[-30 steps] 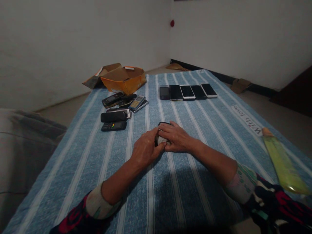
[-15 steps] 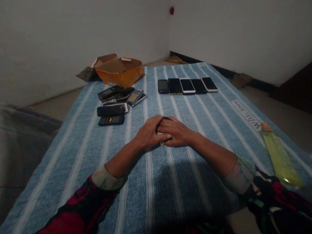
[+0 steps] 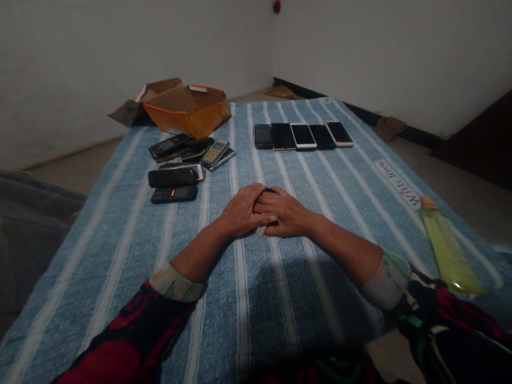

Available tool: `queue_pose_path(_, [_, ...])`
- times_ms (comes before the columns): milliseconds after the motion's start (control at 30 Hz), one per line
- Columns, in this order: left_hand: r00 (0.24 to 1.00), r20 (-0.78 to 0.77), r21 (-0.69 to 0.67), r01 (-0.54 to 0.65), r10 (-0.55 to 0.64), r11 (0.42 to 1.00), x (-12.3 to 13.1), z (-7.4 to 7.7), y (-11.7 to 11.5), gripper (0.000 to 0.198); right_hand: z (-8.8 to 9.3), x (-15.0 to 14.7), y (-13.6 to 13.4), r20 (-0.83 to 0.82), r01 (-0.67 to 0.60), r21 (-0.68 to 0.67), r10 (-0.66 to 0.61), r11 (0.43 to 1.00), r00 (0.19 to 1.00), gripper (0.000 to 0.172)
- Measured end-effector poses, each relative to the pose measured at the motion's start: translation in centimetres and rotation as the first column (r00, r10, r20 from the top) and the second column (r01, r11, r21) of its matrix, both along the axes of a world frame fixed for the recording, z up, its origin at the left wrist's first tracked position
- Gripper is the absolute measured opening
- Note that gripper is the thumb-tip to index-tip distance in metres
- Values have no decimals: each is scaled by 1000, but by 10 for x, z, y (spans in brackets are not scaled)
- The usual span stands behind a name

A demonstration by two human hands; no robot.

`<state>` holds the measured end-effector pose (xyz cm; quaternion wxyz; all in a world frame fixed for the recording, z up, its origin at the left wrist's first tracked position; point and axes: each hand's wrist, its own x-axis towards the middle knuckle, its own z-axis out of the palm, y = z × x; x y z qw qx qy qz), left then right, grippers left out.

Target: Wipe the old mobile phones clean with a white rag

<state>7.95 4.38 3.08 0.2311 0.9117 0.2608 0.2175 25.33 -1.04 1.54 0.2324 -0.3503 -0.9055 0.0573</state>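
Observation:
My left hand (image 3: 240, 212) and my right hand (image 3: 286, 212) are closed together over the middle of the table, the fingers overlapping. Between them the dark edge of what looks like a phone (image 3: 270, 190) shows at the far side; most of it is covered. A bit of white cloth or tissue (image 3: 260, 231) pokes out below my left thumb, against my right hand. Left of my hands lies a black keypad phone (image 3: 174, 194), with a black phone (image 3: 172, 177) just behind it. Further back, several older phones lie in a loose pile, a blue-grey keypad phone (image 3: 215, 153) on top.
Several smartphones lie side by side at the back, among them a white-framed one (image 3: 303, 136). An open orange cardboard box (image 3: 188, 114) stands at the back left. A bottle of yellow-green liquid (image 3: 450, 248) lies at the right edge of the striped blue tablecloth (image 3: 224, 330).
The view has shifted slightly, so the things on the table appear a little further left and higher. My hands stay clasped over the same spot, with the fingers slightly shifted.

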Motion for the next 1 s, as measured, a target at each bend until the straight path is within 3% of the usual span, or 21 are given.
queue_pose_path(233, [1000,-11,41,-1,2,999,-2,0,0,81,5,0,-2,-22,-17,-48,16,999,1000,31])
queue_pose_path(600, [965,-32,112,-254,259,961,-15,-11,1,81,6,3,-4,-45,5,-102,-10,995,999,57])
queue_pose_path(833, [920,-93,128,-368,380,921,-9,-6,-8,68,-2,-9,-8,-57,96,-43,-99,994,993,52])
queue_pose_path(1000, [893,-114,148,-418,436,896,-8,-4,-11,61,0,-4,-6,-40,34,-48,-36,998,999,44])
